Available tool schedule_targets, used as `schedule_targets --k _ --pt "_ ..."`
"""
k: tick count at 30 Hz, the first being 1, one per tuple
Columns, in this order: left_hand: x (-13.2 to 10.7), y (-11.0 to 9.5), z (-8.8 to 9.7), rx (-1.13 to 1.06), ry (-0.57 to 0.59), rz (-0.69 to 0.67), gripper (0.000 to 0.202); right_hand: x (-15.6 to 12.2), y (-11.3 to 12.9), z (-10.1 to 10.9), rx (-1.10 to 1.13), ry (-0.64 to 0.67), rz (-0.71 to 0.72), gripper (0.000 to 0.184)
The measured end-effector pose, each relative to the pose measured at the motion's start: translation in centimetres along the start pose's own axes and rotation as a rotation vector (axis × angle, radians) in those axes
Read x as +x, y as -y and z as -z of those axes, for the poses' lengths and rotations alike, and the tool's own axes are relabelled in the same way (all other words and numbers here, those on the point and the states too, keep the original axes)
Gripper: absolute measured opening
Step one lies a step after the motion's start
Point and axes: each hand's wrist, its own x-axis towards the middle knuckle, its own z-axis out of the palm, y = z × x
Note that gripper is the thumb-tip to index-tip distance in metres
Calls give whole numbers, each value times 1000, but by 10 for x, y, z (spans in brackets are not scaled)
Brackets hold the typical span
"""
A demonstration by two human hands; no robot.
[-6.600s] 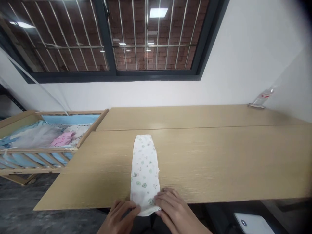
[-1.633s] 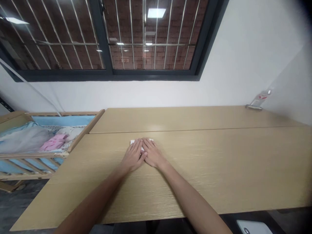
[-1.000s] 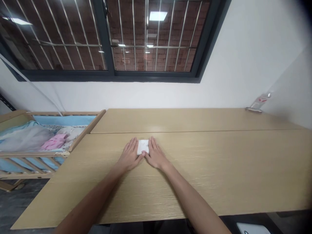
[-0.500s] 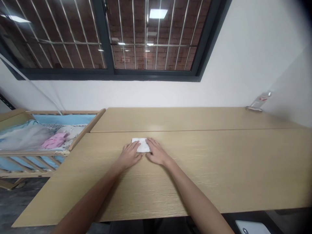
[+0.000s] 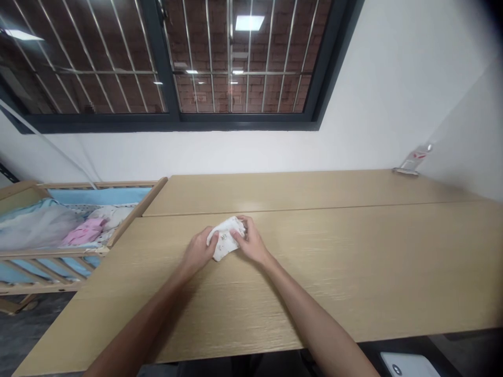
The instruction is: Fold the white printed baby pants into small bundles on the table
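Note:
Between my two hands is a small folded white cloth (image 5: 225, 236) with a faint print, tilted over the wooden table (image 5: 334, 262). My left hand (image 5: 199, 248) grips its left edge, thumb on the near face and fingers behind. My right hand (image 5: 251, 240) pinches the right edge, with the thumb on top and the fingertips curled at the upper corner. Whether the cloth's lower corner touches the tabletop I cannot tell.
A wooden crib (image 5: 55, 254) with blue padding and a pink cloth (image 5: 84, 232) stands to the left. At the back right corner leans a clear bottle-like object (image 5: 413, 159). A white device (image 5: 408, 365) lies below the table's front edge. Behind is a barred window (image 5: 243, 68).
Both hands lay flat on the cloth on the tabletop before. Now they grip its sides, and it is raised and tilted, showing its printed face.

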Motion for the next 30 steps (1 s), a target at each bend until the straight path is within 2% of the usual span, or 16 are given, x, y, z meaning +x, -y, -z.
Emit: schedule_targets --k 5,8,11,14,17,20,22,24,26,28,30 --pt "-1 -9 -2 -336 168 222 63 4 -1 4 273 7 -207 63" --pt "-4 -16 -1 -452 293 311 64 6 -3 8 381 -87 -341 64" --pt "-10 -21 1 -505 395 364 62 7 -6 10 368 -198 -433 66" --pt "-13 -21 1 -485 420 364 75 6 -11 10 342 -215 -457 64" --pt "-16 -17 0 -388 428 368 95 6 -18 8 339 -167 -445 56" --pt "-17 -16 -1 -241 435 372 97 5 -27 5 280 -113 -392 54" --pt "-18 -16 -1 -96 411 380 91 4 -31 5 146 -93 -312 52" --pt "-18 -18 -2 113 334 358 78 3 -31 6 -62 -77 -184 49" --pt "-19 -19 -3 332 218 274 59 2 -26 10 -244 -48 -51 47" --pt "-21 -21 -4 421 128 96 42 0 -16 14 -326 8 41 48" --pt "-25 -23 -6 380 108 -155 34 -3 -1 18 -348 90 107 50"
